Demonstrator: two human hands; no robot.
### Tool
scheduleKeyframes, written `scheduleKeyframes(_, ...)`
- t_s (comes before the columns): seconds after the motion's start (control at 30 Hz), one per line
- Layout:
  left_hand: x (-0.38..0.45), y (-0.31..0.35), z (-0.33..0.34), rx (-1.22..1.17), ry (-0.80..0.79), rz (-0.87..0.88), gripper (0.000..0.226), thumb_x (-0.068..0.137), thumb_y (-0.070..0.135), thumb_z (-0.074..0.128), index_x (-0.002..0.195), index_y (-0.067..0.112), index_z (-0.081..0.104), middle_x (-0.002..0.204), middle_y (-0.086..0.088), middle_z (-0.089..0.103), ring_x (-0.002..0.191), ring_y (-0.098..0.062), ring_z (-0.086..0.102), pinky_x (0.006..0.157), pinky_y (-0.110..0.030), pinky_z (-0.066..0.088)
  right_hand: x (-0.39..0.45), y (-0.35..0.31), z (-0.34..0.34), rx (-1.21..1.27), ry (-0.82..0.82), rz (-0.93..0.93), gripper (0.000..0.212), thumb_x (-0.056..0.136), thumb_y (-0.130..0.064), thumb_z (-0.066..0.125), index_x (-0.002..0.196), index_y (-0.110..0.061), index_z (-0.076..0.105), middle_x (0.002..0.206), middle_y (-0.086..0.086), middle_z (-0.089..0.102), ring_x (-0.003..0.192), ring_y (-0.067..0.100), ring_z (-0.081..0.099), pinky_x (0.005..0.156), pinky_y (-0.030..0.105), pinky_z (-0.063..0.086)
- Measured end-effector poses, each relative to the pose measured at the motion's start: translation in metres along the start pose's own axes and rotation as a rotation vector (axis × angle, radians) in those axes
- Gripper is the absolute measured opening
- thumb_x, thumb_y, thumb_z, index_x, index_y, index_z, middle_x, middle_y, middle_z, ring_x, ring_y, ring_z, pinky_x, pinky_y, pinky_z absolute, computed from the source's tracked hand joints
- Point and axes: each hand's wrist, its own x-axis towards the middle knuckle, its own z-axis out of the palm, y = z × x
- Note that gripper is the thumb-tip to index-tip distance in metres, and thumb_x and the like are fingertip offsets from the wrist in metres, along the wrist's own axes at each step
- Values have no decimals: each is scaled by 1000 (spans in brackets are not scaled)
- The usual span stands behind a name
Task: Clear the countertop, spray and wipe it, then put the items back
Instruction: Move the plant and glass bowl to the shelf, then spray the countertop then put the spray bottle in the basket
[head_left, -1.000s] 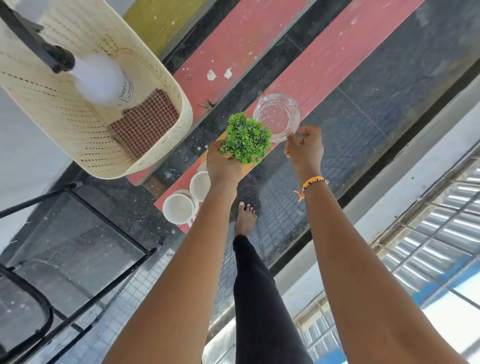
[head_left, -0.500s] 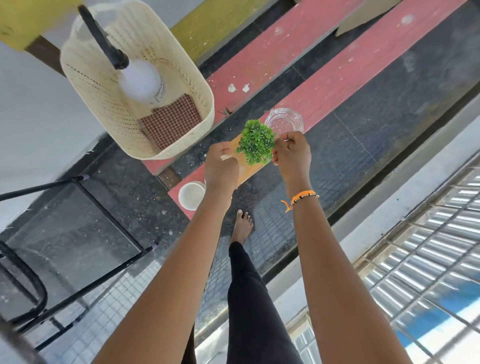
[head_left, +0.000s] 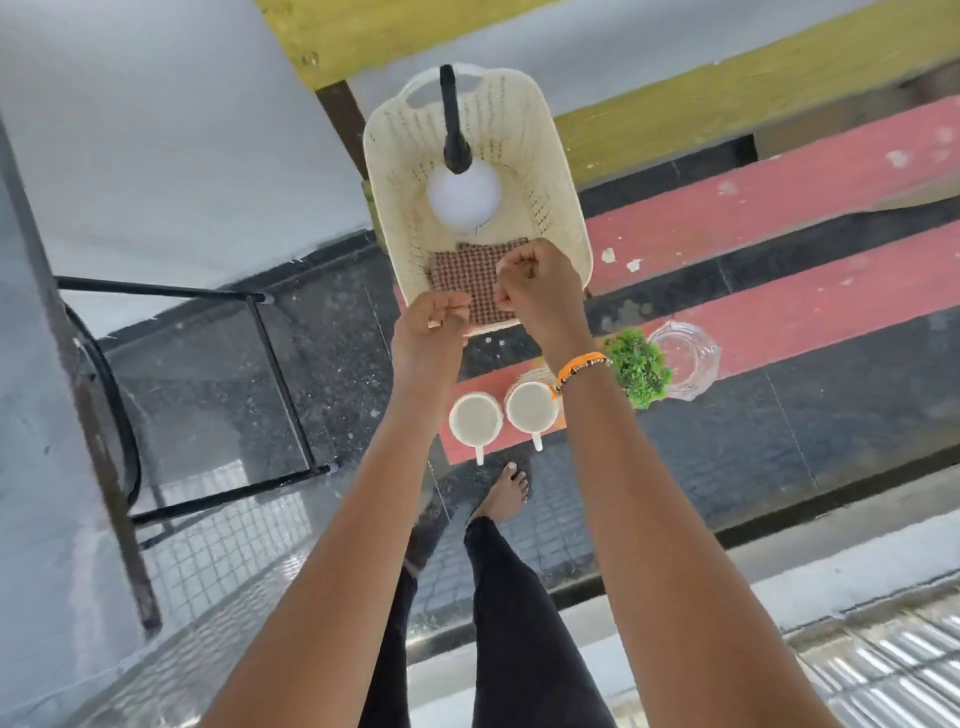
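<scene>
Head view, looking steeply down. A cream perforated plastic basket (head_left: 558, 171) with a cut-out handle at its far rim stood on the dark speckled countertop (head_left: 332, 332). Inside it stood a white spray bottle (head_left: 464, 195), seen from above as a pale round body with a black trigger head (head_left: 452, 124) pointing away from the viewer, and a red-and-white checked cloth (head_left: 467, 270) lay flat on the basket floor at the near end. Both hands hovered over the basket's near rim. The left hand (head_left: 428, 332) had its fingers loosely curled, thumb near fingertips, with nothing visibly held. The right hand (head_left: 537, 280) was closed into a fist above the cloth; whether it touched or pinched the cloth could not be determined, since the fist hid that part of the fabric. An orange beaded bracelet (head_left: 579, 366) circled the right wrist.

On a red painted strip nearer the viewer stood two white mugs (head_left: 475, 420), side by side, handles toward the viewer. A small green artificial plant (head_left: 640, 368) stood right of them, with a clear faceted glass dish (head_left: 685, 358) just beside it. The right forearm covered part of the second mug and the plant's base. A black metal chair frame (head_left: 280, 364) stood at left, cut off by the frame edge. The bottle's label was blurred and illegible.
</scene>
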Motion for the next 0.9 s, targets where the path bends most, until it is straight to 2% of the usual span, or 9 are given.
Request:
scheduleKeyframes(0.1,15,1,-8,-4,36,-31,22,84,4,51,92,19,65,97,1,65,92,-18,63,88,-37,53,25,-1,13,-63,-18,34,8,86,-7,52,92,-11,56,93,13,66,92,30,63,86,43,53)
scheduleKeyframes(0.2,27,5,-11,-11,64,-39,22,87,4,50,88,21,64,90,3,63,81,-14,60,81,-30,52,52,-6,22,-117,43,-38,24,86,-9,56,110,-8,54,96,5,59,90,23,59,80,31,47)
scheduleKeyframes(0.3,39,13,-10,9,80,-23,21,87,7,51,88,22,64,90,6,62,82,-13,61,80,-28,50,85,-16,33,-166,8,-149,45,87,-12,58,129,-9,45,126,10,51,112,24,53,96,32,43)
scheduleKeyframes(0.37,47,18,-8,18,77,-6,19,88,7,51,89,21,64,86,7,61,81,-13,61,81,-29,51,106,-22,41,-206,-57,-226,50,87,-11,59,135,-10,43,136,8,46,123,22,47,106,33,37)
scheduleKeyframes(0.47,53,23,-5,5,64,-4,18,89,6,50,91,17,64,84,10,60,80,-11,62,85,-31,52,130,-24,52,-217,-87,-313,39,86,-8,61,124,-6,53,123,7,60,116,19,53,104,28,38)
scheduleKeyframes(0.6,46,21,-8,2,49,-37,18,88,8,52,93,19,64,104,-1,63,98,-19,63,94,-38,50,141,-22,60,-160,-24,-303,20,85,-5,59,105,-3,60,93,-1,62,91,16,57,93,33,48)
scheduleKeyframes(0.67,38,20,-13,-44,54,-58,19,89,8,51,92,21,64,106,-3,64,89,-13,64,90,-33,52,133,-21,58,-101,18,-302,18,85,-6,61,102,-3,61,90,-2,62,89,16,58,92,36,49)
scheduleKeyframes(0.77,20,21,-24,-166,58,-50,19,90,8,50,93,19,65,97,0,65,75,-2,62,74,-17,52,105,-28,52,5,44,-336,18,85,-9,62,103,-3,59,93,0,64,95,21,61,92,40,49)
scheduleKeyframes(0.9,-4,27,-46,-301,98,-26,24,90,2,48,90,18,66,83,2,66,73,-3,62,71,-14,54,57,-51,44,32,39,-501,17,90,-16,57,103,-6,56,97,7,63,95,25,59,87,39,49)
